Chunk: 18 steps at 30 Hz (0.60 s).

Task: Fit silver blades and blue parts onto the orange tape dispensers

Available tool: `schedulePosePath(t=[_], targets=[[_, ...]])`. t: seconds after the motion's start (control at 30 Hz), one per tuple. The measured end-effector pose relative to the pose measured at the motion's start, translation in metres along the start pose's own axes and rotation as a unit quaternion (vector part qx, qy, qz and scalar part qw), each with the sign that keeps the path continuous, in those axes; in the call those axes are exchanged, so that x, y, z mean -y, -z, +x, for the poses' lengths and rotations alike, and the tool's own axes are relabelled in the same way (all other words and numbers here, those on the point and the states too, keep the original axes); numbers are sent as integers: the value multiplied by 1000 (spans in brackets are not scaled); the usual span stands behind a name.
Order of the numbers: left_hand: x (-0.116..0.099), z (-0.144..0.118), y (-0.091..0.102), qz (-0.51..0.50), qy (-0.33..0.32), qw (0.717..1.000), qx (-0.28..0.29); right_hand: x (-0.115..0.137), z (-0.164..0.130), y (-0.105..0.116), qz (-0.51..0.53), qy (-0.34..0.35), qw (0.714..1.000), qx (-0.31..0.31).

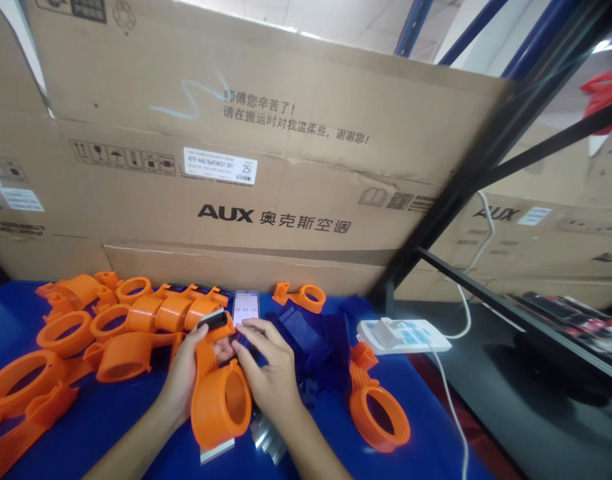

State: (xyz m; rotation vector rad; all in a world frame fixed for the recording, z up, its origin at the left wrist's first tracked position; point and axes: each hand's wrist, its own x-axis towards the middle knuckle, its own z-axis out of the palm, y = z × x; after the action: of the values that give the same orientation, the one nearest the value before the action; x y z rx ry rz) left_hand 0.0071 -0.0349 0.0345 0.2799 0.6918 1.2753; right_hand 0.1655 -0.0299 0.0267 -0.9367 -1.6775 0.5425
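My left hand point(182, 373) grips an orange plastic ring-shaped part point(220, 400) by its handle end, tilted over the blue table point(111, 427). A black and silver clip piece point(213, 321) sits at the part's top, under my left thumb. My right hand point(267, 365) rests against the same part's upper end, fingertips touching near the clip. A metal blade point(217, 451) sticks out at the part's lower edge. A phone point(247, 309) showing a timer lies just beyond my hands.
Many orange ring parts point(71, 333) lie piled on the left. Another orange part point(379, 413) and dark blue pieces point(311, 343) lie to the right. A white power strip point(403, 335) with cable sits at the table edge. Large cardboard boxes point(266, 160) wall the back.
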Motion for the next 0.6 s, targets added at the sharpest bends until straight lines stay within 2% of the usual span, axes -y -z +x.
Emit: schedulePosePath(t=[0.17, 0.33, 0.47, 0.6], targets=[[-6, 6, 5, -13, 1, 1000, 19, 1, -2, 5, -85, 37, 992, 89], [-11, 11, 6, -48, -33, 998, 25, 10, 1, 20, -169, 11, 971, 166], [-10, 11, 8, -30, -29, 999, 33, 11, 3, 23, -173, -1, 968, 184], [-9, 13, 11, -5, -25, 999, 43, 9, 7, 21, -121, 9, 976, 179]])
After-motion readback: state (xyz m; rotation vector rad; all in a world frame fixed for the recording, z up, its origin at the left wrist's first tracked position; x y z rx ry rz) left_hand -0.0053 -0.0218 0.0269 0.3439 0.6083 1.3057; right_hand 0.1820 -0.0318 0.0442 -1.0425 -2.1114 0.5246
